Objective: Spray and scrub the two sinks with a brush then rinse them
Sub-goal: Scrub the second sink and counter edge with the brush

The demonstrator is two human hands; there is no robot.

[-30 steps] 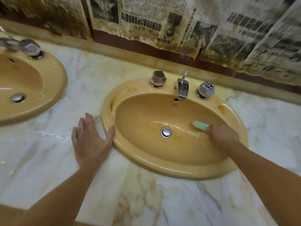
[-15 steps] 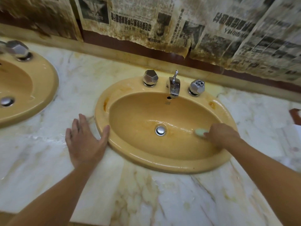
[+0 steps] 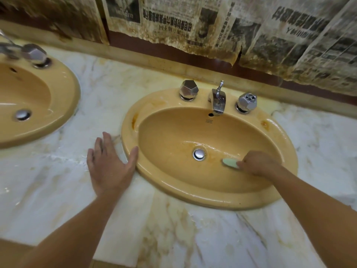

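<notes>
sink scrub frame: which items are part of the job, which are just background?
In the job:
- right sink, being scrubbed
- green brush, gripped by right hand, near the drain
- left sink
- faucet and its two knobs, for rinsing

Background:
- marble counter, where the left hand rests flat
- stained newspaper on the wall

Open marble counter point(image 3: 173, 235) before the sink point(image 3: 193, 196), spout point(image 3: 218, 104) and two knobs crowding its back rim, apparently.

My R hand point(image 3: 257, 163) grips the brush point(image 3: 229, 163) in the right sink point(image 3: 212, 200), near the drain point(image 3: 199, 154); L hand point(image 3: 110, 167) flat on counter point(image 3: 173, 238), thumb at rim.
</notes>
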